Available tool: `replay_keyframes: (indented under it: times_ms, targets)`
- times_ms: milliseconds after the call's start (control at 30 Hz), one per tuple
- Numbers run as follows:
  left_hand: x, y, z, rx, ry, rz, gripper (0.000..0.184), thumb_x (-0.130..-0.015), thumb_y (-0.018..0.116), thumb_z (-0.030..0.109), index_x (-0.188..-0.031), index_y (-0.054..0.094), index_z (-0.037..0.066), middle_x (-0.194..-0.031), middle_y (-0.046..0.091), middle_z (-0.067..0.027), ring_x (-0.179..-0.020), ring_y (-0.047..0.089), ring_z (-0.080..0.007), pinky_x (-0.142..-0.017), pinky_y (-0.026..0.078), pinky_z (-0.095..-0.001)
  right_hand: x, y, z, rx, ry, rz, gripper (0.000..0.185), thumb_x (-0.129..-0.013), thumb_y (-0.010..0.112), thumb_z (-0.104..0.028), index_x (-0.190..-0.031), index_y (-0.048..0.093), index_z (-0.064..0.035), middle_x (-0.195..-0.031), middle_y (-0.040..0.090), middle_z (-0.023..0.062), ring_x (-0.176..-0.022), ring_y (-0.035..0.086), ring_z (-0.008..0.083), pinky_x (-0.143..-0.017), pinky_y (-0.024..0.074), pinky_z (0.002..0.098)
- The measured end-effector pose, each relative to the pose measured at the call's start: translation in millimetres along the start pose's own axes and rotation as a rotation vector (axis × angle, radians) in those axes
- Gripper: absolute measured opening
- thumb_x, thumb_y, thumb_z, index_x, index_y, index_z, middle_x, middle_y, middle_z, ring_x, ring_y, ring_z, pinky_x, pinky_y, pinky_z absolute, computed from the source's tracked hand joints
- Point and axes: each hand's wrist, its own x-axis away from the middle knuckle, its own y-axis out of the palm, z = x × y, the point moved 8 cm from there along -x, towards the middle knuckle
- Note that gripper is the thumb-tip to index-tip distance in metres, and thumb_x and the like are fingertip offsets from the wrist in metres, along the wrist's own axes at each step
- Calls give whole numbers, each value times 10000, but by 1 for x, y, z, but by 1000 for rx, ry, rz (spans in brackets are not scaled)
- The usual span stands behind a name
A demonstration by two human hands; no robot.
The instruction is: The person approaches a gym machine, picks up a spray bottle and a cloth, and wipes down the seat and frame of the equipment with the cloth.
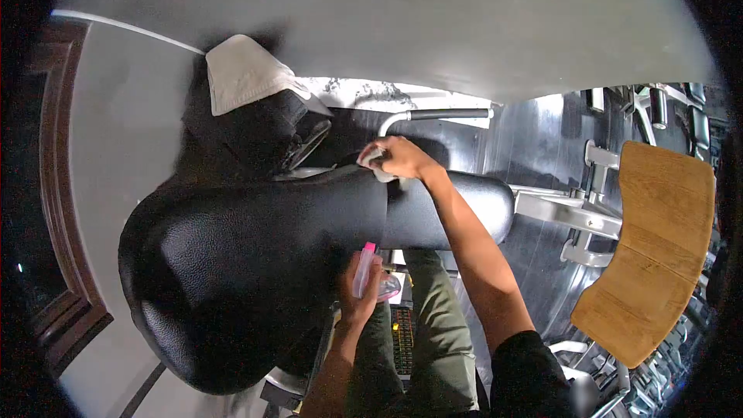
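My left hand (359, 286) is closed around a clear spray bottle (361, 275) with a pink top, close to the edge of the black padded backrest (248, 263). A pale, crumpled cloth (379, 168) is bunched under the fingers of my right hand (401, 159). That hand lies at the far edge of the padding, near the seam between the backrest and the smaller black seat pad (457, 209). Part of the cloth is hidden beneath my fingers.
A white towel (246, 77) hangs over a dark object beyond the backrest. Past it is a metal handle (449, 114) with a black grip. On the right, a wooden plate (654, 248) joins a metal frame (576, 217). A wall (116, 147) stands left.
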Motion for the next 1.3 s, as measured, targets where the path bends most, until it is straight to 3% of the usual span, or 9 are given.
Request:
replay_keyframes:
  times_ms: [133, 233, 333, 567, 700, 800, 900, 1167, 1300]
  targets:
    - [-1, 0, 8, 3, 23, 31, 237, -947, 580, 285, -952, 582, 48, -777, 594, -33, -690, 633, -137, -628, 491, -286, 29, -15, -68, -161, -247, 23, 265, -791, 645, -112, -1051, 693, -118, -973, 698, 89, -913, 669, 239, -859, 506, 334]
    - [1, -1, 22, -90, 92, 20, 250, -946, 577, 295, -954, 582, 45, -792, 601, -39, -692, 636, -138, -622, 488, -285, 30, -8, -42, -213, -212, 141, 268, -772, 652, -105, -1036, 696, -112, -990, 687, 101, -913, 666, 254, -851, 510, 339]
    - [3, 0, 14, 11, 49, 7, 252, -945, 573, 299, -952, 582, 48, -775, 614, -40, -683, 637, -141, -619, 484, -284, 33, 1, 6, -137, 74, 314, 262, -736, 661, -134, -994, 702, -150, -1010, 673, 126, -950, 639, 335, -858, 502, 397]
    - [11, -4, 2, 0, -41, -24, 230, -948, 563, 278, -964, 582, 49, -730, 629, -37, -669, 647, -153, -606, 493, -292, 90, -1, -65, -266, -191, 664, 300, -741, 646, 21, -1012, 688, -99, -942, 615, 119, -848, 613, 308, -810, 486, 348]
    - [19, -7, 3, 50, 26, -50, 219, -953, 550, 238, -980, 575, 22, -778, 637, -62, -676, 658, -164, -611, 506, -294, 106, 23, -57, -297, -191, 780, 332, -744, 647, 31, -1041, 686, -111, -942, 619, 133, -892, 618, 311, -828, 478, 352]
    - [24, -9, 4, 52, 8, -44, 222, -953, 553, 229, -979, 576, 9, -803, 633, -70, -682, 662, -171, -603, 501, -291, 107, 31, -20, -333, 74, 936, 315, -776, 651, 1, -1063, 693, -121, -950, 631, 152, -891, 643, 322, -787, 491, 366]
    - [31, -14, 10, 34, 10, -65, 228, -950, 560, 239, -972, 583, 14, -812, 629, -65, -693, 658, -169, -616, 497, -291, 98, 27, -16, -291, 152, 940, 293, -786, 650, -12, -1055, 697, -117, -936, 633, 151, -857, 651, 329, -763, 498, 372]
    - [45, -24, -5, 17, 43, -49, 287, -926, 590, 325, -994, 605, 47, -871, 595, -49, -664, 651, -171, -582, 481, -296, 124, 31, -74, -335, -92, 871, 347, -730, 635, 20, -1052, 693, -96, -919, 630, 135, -871, 638, 281, -800, 492, 339]
    - [52, -28, -13, 34, -34, -50, 286, -934, 583, 325, -1009, 597, 49, -890, 601, -49, -677, 658, -165, -587, 469, -290, 113, 39, -23, -264, 171, 977, 303, -757, 643, -41, -1054, 671, -95, -953, 644, 165, -870, 642, 361, -794, 503, 379]
